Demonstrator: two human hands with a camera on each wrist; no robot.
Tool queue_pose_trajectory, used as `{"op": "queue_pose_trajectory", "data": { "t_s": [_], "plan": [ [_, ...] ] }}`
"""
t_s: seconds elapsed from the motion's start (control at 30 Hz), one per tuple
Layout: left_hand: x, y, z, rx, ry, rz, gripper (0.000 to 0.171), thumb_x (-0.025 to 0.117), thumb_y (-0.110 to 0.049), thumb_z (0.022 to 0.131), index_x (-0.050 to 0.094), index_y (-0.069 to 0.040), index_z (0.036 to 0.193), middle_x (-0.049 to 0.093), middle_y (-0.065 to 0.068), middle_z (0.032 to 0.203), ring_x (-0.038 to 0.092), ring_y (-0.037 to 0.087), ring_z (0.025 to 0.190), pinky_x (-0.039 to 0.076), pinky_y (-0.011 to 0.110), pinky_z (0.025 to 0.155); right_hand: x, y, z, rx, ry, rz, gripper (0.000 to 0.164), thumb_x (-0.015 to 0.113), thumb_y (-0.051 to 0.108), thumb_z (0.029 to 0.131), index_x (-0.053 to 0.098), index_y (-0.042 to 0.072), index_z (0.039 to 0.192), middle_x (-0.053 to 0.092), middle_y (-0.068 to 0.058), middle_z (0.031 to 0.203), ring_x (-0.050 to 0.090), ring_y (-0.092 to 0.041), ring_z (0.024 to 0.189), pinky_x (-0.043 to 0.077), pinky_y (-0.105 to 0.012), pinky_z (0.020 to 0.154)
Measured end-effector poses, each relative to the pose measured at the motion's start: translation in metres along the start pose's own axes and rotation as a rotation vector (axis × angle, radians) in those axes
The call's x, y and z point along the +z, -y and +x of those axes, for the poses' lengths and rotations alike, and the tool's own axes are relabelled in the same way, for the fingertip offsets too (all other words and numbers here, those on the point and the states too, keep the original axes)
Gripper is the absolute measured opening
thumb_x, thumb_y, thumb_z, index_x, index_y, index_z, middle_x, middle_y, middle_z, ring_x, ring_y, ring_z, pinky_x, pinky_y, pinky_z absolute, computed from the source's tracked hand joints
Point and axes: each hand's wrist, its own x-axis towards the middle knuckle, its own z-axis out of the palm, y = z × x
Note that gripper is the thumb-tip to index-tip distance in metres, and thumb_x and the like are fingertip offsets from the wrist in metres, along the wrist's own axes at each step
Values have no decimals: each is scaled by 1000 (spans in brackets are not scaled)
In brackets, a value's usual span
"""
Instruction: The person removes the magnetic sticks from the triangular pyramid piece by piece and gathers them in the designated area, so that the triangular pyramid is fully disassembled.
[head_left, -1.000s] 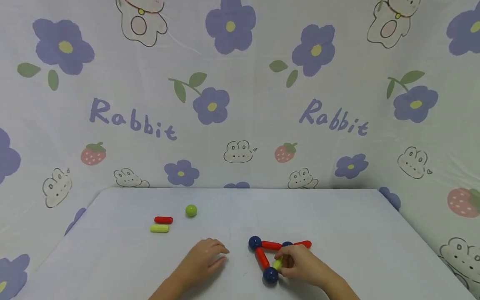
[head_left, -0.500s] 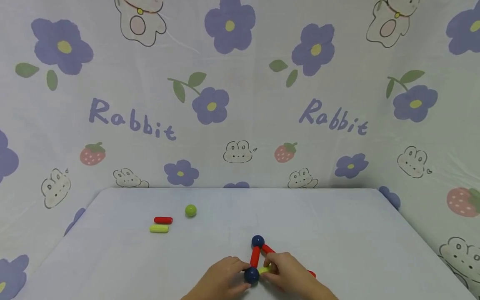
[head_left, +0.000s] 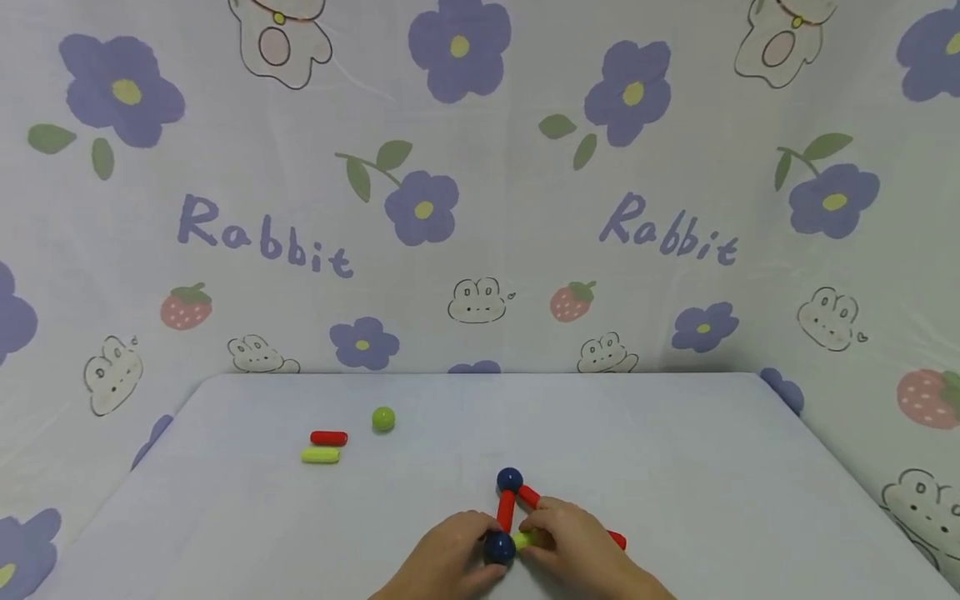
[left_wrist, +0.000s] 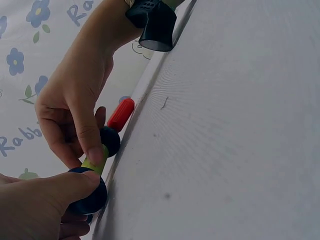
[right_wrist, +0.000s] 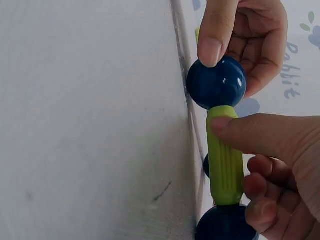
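Note:
My left hand [head_left: 450, 554] grips a glossy navy ball [head_left: 499, 547] at the near corner of a ball-and-stick frame, thumb on one side. Pinched between thumb and fingers of my right hand [head_left: 573, 546] is a yellow-green ridged stick [right_wrist: 225, 160]. One end of that stick meets the gripped ball; a second navy ball [right_wrist: 227, 225] sits at its other end. From the near ball a red stick [head_left: 506, 510] runs to the far navy ball [head_left: 510, 480]. Another red stick [head_left: 529, 496] slants off behind my right hand, and a third red stick's end [head_left: 617, 539] shows to its right.
On the white table [head_left: 675, 450], farther back and left, lie a loose red stick [head_left: 328, 438] and a yellow-green stick [head_left: 320, 456] side by side. A green ball [head_left: 383, 419] rests beyond them. A patterned cloth [head_left: 480, 208] hangs behind the table.
My left hand, empty a second ago, has moved right and taken hold of the near navy ball. The frame has turned and its near corner shifted left; my right hand keeps the yellow-green stick.

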Motion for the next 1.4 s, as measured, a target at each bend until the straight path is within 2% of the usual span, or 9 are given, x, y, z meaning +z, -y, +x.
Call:
{"op": "queue_pose_trajectory", "data": {
  "t_s": [0.23, 0.4, 0.63, 0.9, 1.13, 1.23, 1.4],
  "plan": [
    [2, 1, 1, 31, -21, 19, 34, 70, -35, 82, 60, -14, 107, 63, -7, 96, 54, 1, 85, 50, 21, 81, -2, -1, -1, -73, -52, -116, 13, 75, 11, 75, 73, 10, 88, 56, 8, 86, 48, -4, 80, 49, -19, 72],
    [1, 1, -1, 31, -25, 6, 33, 71, -34, 81, 60, -15, 106, 62, -8, 94, 53, 1, 84, 50, 21, 80, -1, 1, -1, -114, -66, -163, 13, 75, 9, 75, 72, 10, 87, 63, 8, 84, 48, -3, 78, 49, -20, 71],
    [-1, 1, -3, 44, -16, 11, 34, 71, -35, 81, 60, -15, 106, 61, -9, 92, 49, 0, 80, 49, 19, 78, 1, 7, -1, -132, -43, -151, 14, 75, 9, 75, 73, 8, 89, 59, 9, 79, 44, -1, 75, 46, -15, 68],
    [-2, 1, -3, 66, -7, 22, 35, 70, -39, 80, 61, -16, 106, 60, -11, 92, 48, -2, 79, 48, 17, 76, 4, 8, -2, -127, -28, -170, 16, 75, 10, 75, 73, 12, 91, 52, 13, 77, 40, 0, 76, 44, -13, 67],
    [-2, 2, -4, 58, 4, -47, 36, 69, -38, 81, 61, -16, 109, 61, -11, 94, 49, -2, 81, 49, 18, 79, 4, 7, -3, -122, -15, -163, 17, 75, 10, 75, 73, 13, 92, 53, 12, 79, 41, 0, 76, 44, -14, 66],
    [-2, 4, -4, 66, -6, -65, 37, 68, -36, 82, 60, -16, 112, 62, -10, 98, 51, -1, 84, 49, 19, 81, 3, 5, -4, -137, 3, -158, 15, 76, 11, 75, 73, 14, 90, 53, 13, 80, 42, 1, 77, 45, -15, 68],
    [0, 13, -3, 32, -52, -91, 38, 68, -34, 83, 59, -17, 115, 63, -8, 107, 55, 1, 92, 51, 25, 86, 3, 3, -5, -157, 77, -86, 16, 76, 14, 75, 72, 17, 90, 54, 14, 86, 45, 2, 81, 46, -16, 72]
  ]
}}
